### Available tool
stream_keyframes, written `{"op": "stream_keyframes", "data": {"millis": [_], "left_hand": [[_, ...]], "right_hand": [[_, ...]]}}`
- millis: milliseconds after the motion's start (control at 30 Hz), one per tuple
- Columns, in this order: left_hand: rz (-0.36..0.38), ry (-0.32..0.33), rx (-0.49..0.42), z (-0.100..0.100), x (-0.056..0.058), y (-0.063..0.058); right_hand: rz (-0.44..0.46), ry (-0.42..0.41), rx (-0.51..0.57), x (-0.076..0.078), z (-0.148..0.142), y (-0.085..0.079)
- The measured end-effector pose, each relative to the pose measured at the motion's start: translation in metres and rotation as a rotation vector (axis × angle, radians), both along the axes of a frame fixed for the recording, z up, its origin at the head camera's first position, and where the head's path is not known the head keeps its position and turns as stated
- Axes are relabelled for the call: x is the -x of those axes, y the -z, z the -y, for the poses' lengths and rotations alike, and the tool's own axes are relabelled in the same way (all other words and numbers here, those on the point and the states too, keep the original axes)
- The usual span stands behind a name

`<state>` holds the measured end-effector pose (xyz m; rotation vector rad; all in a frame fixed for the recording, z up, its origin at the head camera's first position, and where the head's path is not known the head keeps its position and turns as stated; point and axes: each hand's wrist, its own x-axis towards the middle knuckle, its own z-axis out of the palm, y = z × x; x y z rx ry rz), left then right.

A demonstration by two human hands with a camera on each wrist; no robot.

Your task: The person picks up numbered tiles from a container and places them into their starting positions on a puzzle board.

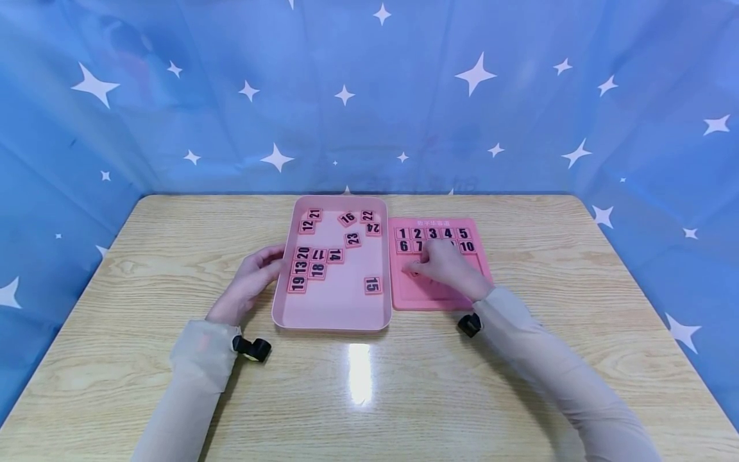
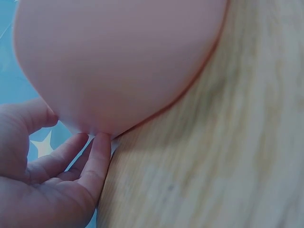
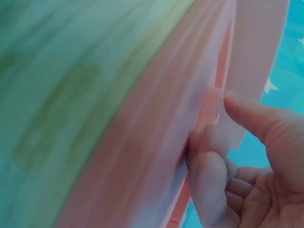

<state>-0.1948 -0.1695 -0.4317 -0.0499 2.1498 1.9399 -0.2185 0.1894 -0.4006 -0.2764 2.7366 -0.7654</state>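
Wooden bench (image 1: 288, 404), one board (image 1: 427, 296), one tray (image 1: 340, 312) holding thirteen tiles (image 1: 318, 255).
Right hand (image 1: 446, 262) pinches one tile (image 3: 210, 105), plain only in its wrist view; left hand (image 1: 248, 282), fingers parted, touches the tray.

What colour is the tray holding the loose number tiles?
The tray is pale pink, seen best in the head view.

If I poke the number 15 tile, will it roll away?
The 15 tile likely won't roll: it's square and lies flat. It might slide, since the tray looks smooth and bare around it. It's probably light, being so small.
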Motion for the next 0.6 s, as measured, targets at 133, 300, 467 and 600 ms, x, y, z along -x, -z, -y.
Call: {"op": "stream_keyframes", "data": {"millis": [133,300,467,600], "left_hand": [[0.005,0.005,-0.001,-0.001,0.000,0.000],[0.004,0.011,-0.005,0.000,0.000,-0.001],[-0.007,0.006,-0.011,0.000,0.000,0.000],[-0.014,0.003,-0.015,0.000,0.001,0.001]], "right_hand": [[0.059,-0.043,0.045,-0.001,-0.007,-0.003],[0.134,-0.103,0.063,-0.002,-0.011,-0.009],[0.095,-0.149,0.062,-0.001,-0.008,-0.010],[0.090,-0.130,0.046,0.000,-0.002,-0.009]]}}
